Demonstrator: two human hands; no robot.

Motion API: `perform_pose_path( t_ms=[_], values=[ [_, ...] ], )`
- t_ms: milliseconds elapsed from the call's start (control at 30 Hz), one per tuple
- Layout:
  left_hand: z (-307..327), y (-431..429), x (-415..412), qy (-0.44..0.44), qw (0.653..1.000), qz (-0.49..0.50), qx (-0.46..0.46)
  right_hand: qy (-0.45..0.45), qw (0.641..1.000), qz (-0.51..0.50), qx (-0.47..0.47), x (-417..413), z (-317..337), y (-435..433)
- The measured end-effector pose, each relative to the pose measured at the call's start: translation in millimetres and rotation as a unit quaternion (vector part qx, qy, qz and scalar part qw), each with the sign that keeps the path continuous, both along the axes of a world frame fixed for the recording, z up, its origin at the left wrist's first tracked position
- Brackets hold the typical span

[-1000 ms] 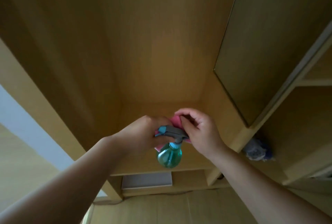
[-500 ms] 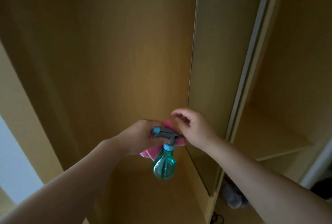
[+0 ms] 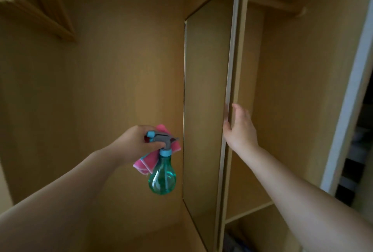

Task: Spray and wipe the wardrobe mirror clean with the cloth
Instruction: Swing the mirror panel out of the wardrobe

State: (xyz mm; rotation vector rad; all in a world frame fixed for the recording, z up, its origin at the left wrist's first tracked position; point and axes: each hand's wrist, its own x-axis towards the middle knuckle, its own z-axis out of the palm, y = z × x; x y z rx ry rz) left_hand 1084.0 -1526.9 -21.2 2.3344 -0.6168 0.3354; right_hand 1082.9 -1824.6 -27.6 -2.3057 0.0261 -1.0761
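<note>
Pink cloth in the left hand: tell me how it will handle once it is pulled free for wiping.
Probably floppy: the pink cloth droops in folds below the left hand. Likely light, since it is pinched alongside the spray bottle in one grip. It may snag on the trigger pressed against it.

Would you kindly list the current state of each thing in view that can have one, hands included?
Left hand: closed around the spray bottle's neck and the cloth.
Right hand: open, fingers on the mirror's outer edge.
Spray bottle: held upright, nozzle toward the mirror, part full.
Cloth: pink, bunched in the left hand.
Mirror: angled out from the wardrobe, no spray visible.
Wardrobe: open.
</note>
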Motion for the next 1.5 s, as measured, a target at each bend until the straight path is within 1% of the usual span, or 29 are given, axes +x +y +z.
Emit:
perform_pose_path(
  t_ms=[167, 300, 567, 767, 900, 1067, 1300, 1500],
  values=[
    [6.0, -8.4, -0.5, 0.003, 1.000, -0.004, -0.001, 0.106, 0.990, 0.058, 0.078, 18.4, -0.1, -5.3],
    [6.8, -16.6, -7.9, 0.007, 1.000, 0.003, -0.003, 0.145, 0.978, 0.101, 0.112, 27.8, -0.6, -9.7],
    [11.5, -41.1, -41.3, -0.010, 0.997, 0.074, -0.004, 0.185, 0.970, 0.136, 0.086, 33.1, 2.2, -27.7],
    [11.3, -58.8, -72.5, -0.019, 0.995, 0.101, 0.006, 0.180, 0.967, 0.165, 0.076, 11.8, -2.8, -43.6],
    [14.8, -61.8, -94.1, -0.018, 0.996, 0.091, 0.008, 0.152, 0.968, 0.177, 0.087, -18.4, -8.0, -54.2],
    [17.1, -65.2, -123.4, -0.016, 0.997, 0.070, 0.020, 0.143, 0.967, 0.186, 0.100, -64.4, -11.5, -64.3],
    [21.2, -62.8, -159.2, 0.000, 0.998, 0.057, 0.033, 0.144, 0.973, 0.154, 0.096, -116.8, -9.6, -71.3],
    [23.6, -69.1, -173.4, 0.009, 0.998, 0.050, 0.024, 0.147, 0.977, 0.121, 0.095, -142.8, -11.6, -77.7]
  ],
)
